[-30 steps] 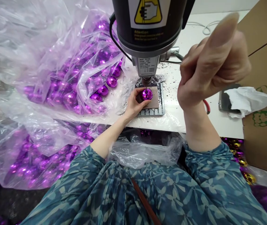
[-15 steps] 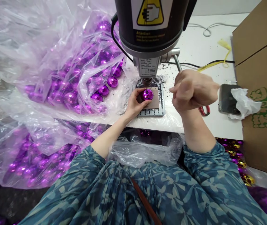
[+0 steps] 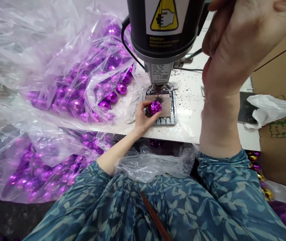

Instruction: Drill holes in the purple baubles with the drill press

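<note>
Head view: above everything, dark drill press with yellow hand-warning label, spindle raised clear of small plate on white desk. To the left, big clear plastic bag heaped with faceted purple balls, spilling over desk edge toward lap. To the right, cardboard box close beside, crumpled white tissue against it. Right hand raised high and near the lens, fingers curled around the press lever. Left hand low on the plate, grip pinched on one purple ball just under the spindle, thumb and fingertips at its sides. Judged light, hollow, thin-shelled, glossy and slippery; firm but gentle hold at the widest part likely safest, top left free. Dark swarf scattered about. Open room scarce: bag crowding left, box right, desk edge just behind the plate; clearest way out, straight toward the body.
</note>
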Demonstrator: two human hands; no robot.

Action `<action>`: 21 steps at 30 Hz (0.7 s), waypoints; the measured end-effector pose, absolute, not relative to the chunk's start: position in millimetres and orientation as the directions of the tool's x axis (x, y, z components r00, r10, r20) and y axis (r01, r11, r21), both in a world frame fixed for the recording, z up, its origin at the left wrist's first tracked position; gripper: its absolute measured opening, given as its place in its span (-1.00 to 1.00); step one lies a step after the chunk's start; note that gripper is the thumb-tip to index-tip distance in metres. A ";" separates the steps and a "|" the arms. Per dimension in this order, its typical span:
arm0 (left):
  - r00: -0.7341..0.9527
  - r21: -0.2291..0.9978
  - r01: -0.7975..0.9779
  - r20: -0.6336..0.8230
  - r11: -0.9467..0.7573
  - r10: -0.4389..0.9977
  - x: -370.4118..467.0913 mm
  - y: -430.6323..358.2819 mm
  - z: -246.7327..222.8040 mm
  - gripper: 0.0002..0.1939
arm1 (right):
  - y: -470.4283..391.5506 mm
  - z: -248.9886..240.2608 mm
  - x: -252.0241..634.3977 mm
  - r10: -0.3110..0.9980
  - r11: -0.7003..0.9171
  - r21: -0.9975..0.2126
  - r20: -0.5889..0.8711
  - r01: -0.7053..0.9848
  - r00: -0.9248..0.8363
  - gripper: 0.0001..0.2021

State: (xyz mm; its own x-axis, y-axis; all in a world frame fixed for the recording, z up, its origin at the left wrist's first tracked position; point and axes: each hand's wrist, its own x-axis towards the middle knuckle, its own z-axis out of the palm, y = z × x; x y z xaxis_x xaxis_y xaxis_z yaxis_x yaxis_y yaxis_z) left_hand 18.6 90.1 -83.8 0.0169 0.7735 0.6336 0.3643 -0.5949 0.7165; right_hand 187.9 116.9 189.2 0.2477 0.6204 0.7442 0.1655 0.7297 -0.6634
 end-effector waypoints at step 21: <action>-0.086 0.631 0.696 0.547 -0.343 0.833 -96.2 200.5 -68.0 -0.69 | 148.5 171.2 198.3 0.500 0.811 -0.581 0.752 0.073 0.430 -0.26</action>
State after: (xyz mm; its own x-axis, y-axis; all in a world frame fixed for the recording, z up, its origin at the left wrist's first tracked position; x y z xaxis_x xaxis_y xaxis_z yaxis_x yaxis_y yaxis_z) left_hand -96.2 200.5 -68.0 -0.0859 0.8325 0.5473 0.6956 -0.3431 0.6312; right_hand 198.3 148.5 171.2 0.4304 0.4997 0.7517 0.0727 0.8109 -0.5807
